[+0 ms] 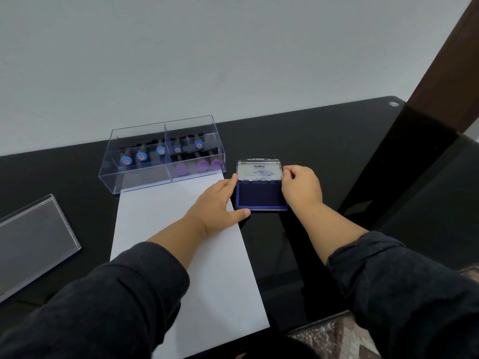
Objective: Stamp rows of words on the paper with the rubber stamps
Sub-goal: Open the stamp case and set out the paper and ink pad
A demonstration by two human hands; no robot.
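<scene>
A blank white sheet of paper (166, 229) lies on the black table. At its far end stands a clear plastic box (160, 156) holding several rubber stamps with blue and purple caps. Right of the paper sits an open ink pad (260, 194) with a dark blue pad and its lid raised. My left hand (220, 200) grips the pad's left side, thumb along the front edge. On the lid's right edge my right hand (302, 187) pinches with its fingertips.
The box's clear lid (33, 242) lies at the left of the black glass table (337, 151). A dark wooden post (445, 73) rises at the far right. A white wall runs behind the table. Patterned floor shows below the near edge.
</scene>
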